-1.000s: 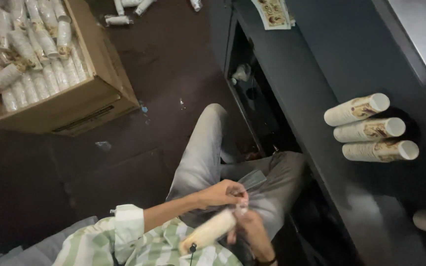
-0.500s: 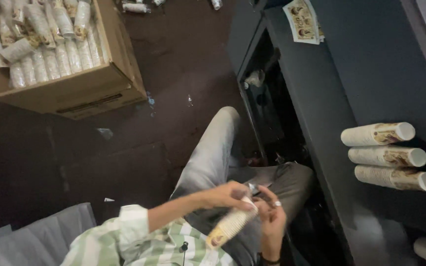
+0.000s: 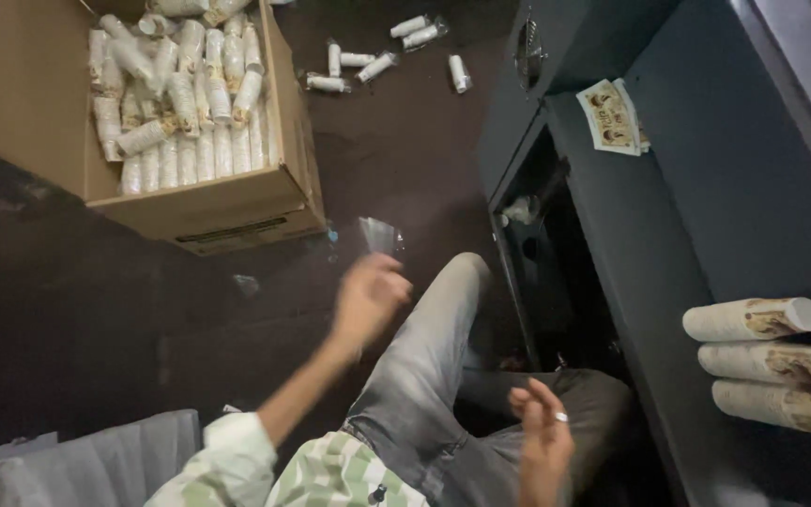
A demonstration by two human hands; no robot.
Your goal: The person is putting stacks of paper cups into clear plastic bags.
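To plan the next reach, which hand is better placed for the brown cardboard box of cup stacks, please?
Probably left: the left hand is raised towards the brown cardboard box; the right hand lies low by the dark counter.

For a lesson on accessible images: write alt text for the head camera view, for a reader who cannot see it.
A seated person's left hand is raised beside a scrap of clear plastic film while the right hand hovers open over their lap. An open brown cardboard box of white paper-cup stacks sits on the dark floor; three more stacks lie on a dark counter.
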